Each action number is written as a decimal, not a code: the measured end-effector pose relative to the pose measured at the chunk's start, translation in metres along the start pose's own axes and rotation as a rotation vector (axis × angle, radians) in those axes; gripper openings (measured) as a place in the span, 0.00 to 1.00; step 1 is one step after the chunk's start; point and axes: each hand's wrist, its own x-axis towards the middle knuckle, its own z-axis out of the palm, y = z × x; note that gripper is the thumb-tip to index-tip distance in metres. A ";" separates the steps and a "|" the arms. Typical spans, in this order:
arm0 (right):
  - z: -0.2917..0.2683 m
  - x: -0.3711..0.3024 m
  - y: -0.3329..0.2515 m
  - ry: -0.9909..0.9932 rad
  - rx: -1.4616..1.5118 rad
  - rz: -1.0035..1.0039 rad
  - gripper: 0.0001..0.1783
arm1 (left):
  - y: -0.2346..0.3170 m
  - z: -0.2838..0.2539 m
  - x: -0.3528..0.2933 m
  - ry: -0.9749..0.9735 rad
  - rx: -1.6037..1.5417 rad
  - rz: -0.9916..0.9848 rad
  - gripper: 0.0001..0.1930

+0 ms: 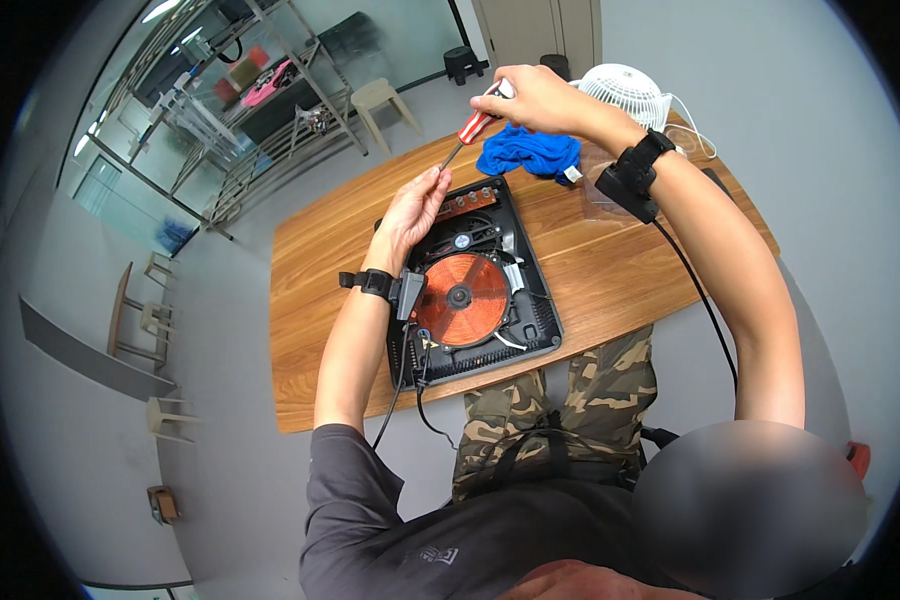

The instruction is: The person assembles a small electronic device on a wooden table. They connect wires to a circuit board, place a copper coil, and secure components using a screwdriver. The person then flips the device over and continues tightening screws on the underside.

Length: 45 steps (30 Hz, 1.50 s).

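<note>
An opened induction cooker point(523, 330) lies on the wooden table, its black shell exposing a round copper coil point(457, 318). Behind the coil sits a dark cooling fan point(467, 238), and a brown circuit board point(470, 204) runs along the far end. My right hand point(540, 98) is closed round the handle of a red-and-white screwdriver point(476, 127), raised and tilted above that end. With fingers pinched together, my left hand point(417, 208) meets the screwdriver's shaft near its tip. Whether a screw is there is too small to tell.
A crumpled blue cloth point(530, 150) lies past the cooker, with a white fan point(624, 92) behind it at the far right. A clear plastic sheet or tray point(602, 205) is partly under my right wrist. Black cables point(703, 290) hang from both wristbands. A stool point(381, 100) stands beyond the table.
</note>
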 end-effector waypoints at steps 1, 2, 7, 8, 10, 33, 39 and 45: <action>0.000 -0.001 0.002 0.009 -0.007 0.002 0.29 | -0.001 0.002 0.001 0.003 -0.007 0.005 0.12; 0.000 -0.001 0.003 0.017 -0.015 0.004 0.29 | -0.003 0.004 0.002 0.013 -0.002 0.007 0.12; 0.010 0.001 0.007 0.089 -0.074 -0.088 0.30 | -0.005 0.004 0.000 0.059 0.017 0.009 0.12; 0.010 0.000 0.005 0.090 -0.069 -0.097 0.30 | -0.005 0.003 -0.001 0.058 0.003 0.001 0.12; 0.009 -0.001 0.002 0.087 -0.088 -0.076 0.30 | -0.005 0.003 -0.003 0.055 -0.023 -0.016 0.12; 0.000 -0.007 -0.003 -0.019 -0.045 0.013 0.32 | -0.003 0.022 -0.009 -0.158 0.255 -0.031 0.21; 0.001 -0.005 0.004 0.040 -0.055 -0.009 0.32 | 0.004 0.019 -0.012 -0.094 0.361 -0.026 0.31; 0.002 -0.001 0.013 0.113 -0.221 -0.057 0.32 | -0.004 -0.011 -0.004 0.110 1.294 0.335 0.18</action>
